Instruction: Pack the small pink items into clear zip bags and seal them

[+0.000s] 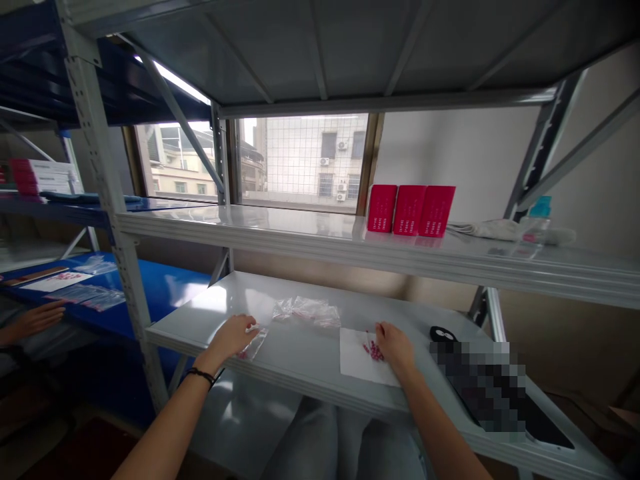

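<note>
My left hand (pixel 234 339) rests at the front left of the grey shelf, its fingers curled at the edge of a small clear plastic bag (pixel 257 345) lying there. A little red shows at the bag's near end. At the right, my right hand (pixel 396 345) is over a white sheet of paper (pixel 353 357), fingertips drawn together beside a small heap of dark red bead-like pieces (pixel 375 351). Whatever is between those fingertips is too small to make out. Between the hands, farther back, several clear plastic bags (pixel 307 311) lie in a loose pile.
A blurred dark flat object (pixel 545 419) lies on the right. On the shelf above stand red boxes (pixel 410 210), a cloth (pixel 490 229) and a blue-capped bottle (pixel 539 217). An upright post (pixel 95 147) separates the blue shelf (pixel 160 280), where another person's hand (pixel 37 319) is.
</note>
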Available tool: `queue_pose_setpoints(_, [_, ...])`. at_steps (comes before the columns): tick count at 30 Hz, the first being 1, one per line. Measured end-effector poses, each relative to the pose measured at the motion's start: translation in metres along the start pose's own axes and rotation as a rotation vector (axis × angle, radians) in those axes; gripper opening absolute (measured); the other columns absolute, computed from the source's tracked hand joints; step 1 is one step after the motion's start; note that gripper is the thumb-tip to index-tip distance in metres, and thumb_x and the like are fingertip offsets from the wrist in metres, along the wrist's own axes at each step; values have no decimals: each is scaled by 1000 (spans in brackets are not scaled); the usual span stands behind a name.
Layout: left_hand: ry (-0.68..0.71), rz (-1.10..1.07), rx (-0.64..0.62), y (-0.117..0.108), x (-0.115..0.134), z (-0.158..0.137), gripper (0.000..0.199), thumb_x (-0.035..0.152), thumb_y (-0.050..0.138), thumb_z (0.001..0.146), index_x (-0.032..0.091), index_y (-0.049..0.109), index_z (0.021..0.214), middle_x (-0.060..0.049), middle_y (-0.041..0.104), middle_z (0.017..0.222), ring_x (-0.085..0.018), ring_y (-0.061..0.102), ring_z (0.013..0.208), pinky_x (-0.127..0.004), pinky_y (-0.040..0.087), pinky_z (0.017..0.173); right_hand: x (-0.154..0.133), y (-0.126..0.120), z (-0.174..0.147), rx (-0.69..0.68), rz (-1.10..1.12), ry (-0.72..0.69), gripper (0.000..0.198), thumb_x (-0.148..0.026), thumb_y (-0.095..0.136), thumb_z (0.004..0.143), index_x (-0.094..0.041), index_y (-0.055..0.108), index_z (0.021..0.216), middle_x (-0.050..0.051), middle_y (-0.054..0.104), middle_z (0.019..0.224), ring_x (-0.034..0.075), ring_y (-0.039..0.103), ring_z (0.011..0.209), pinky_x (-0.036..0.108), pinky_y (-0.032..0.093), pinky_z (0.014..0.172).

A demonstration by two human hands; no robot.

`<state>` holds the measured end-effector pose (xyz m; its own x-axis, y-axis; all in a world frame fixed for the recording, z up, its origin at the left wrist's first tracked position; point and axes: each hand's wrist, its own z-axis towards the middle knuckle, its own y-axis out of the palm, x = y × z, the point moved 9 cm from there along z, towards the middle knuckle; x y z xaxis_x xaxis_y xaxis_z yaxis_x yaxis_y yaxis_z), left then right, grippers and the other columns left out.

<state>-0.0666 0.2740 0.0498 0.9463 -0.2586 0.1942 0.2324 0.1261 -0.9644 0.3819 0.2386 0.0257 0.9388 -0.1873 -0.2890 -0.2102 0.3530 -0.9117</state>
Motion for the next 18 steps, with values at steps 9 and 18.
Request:
queue_pose_setpoints(9, [52, 139, 188, 10, 30, -54, 30, 28, 47, 95, 20, 74, 85, -11, 76, 94, -31, 64, 100, -42, 46, 89, -6, -40, -11, 216, 117, 1, 47, -46, 31, 100, -21, 64, 79, 7, 71, 81, 19, 62, 75, 30, 27, 60])
queue_pose_setpoints(18, [42, -253, 481, -12, 21, -54, 27, 29, 47, 94, 20, 72, 92, -12, 76, 99, -32, 62, 103, -45, 46, 93, 5, -92, -103, 403, 545, 24, 47, -57, 42, 96, -24, 45, 63, -3, 49, 60, 16, 48, 61, 29, 31, 60])
